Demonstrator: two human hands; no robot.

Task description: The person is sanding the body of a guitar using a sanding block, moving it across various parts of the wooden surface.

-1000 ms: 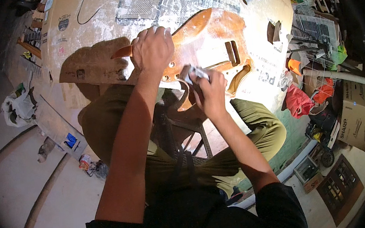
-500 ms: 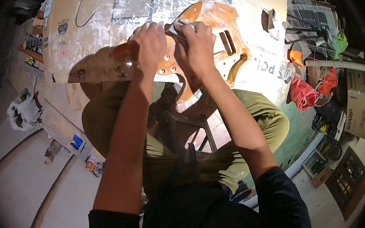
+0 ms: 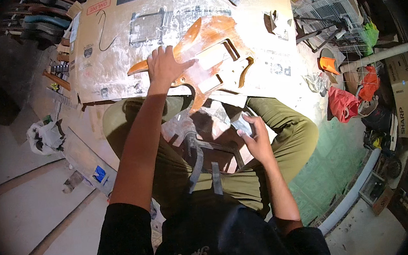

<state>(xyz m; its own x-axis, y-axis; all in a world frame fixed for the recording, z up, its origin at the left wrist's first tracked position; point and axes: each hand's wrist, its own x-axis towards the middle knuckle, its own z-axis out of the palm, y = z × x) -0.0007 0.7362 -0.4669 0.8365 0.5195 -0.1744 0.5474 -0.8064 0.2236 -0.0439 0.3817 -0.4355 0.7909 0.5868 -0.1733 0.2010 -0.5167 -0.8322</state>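
1. Flattened cardboard sheet (image 3: 90, 82), printed and smeared with whitish dust, lies beneath the work, probably shielding the finish and catching powder.
2. Left hand (image 3: 163, 68): spread palm-down across the left part of an electric guitar body (image 3: 205, 36), thumb splayed rightward, seemingly steadying it.
3. Right hand (image 3: 259, 142): pinching a small grey-white block (image 3: 241, 125) between thumb and fingers, near side, apart from the guitar body.
4. Guitar body: on the cardboard beyond the knees, glossy orange-brown wood with duller, paler patches, pointed horns and cut-out cavities; its near horn overhangs the cardboard's edge.
5. Farther right: crumpled red cloth (image 3: 343, 103) and a thin-barred wire rack (image 3: 351, 20); left, a wrinkled white plastic bag (image 3: 45, 138).
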